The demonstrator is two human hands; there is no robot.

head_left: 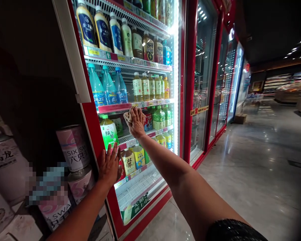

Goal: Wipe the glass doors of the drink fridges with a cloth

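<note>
My right hand point(136, 124) presses a crumpled brownish cloth point(128, 117) against the glass door of a lit drinks fridge point(169, 199). The cloth sits in front of the shelf edge below the tall blue bottles point(110, 86). Lower and to the left, my left hand point(110, 164) lies with fingers spread at the red door frame point(96, 134) and the glass beside it, holding nothing. Just above its fingertips, behind the glass, stands a green tea bottle point(108, 131). Part of the cloth is hidden under my right hand.
Large printed cans point(72, 147) are stacked close to my left arm. More red-framed fridges point(203, 83) run away to the right. A shiny grey floor point(253, 160) stretches alongside them, with a low brown box point(240, 118) by the far fridges.
</note>
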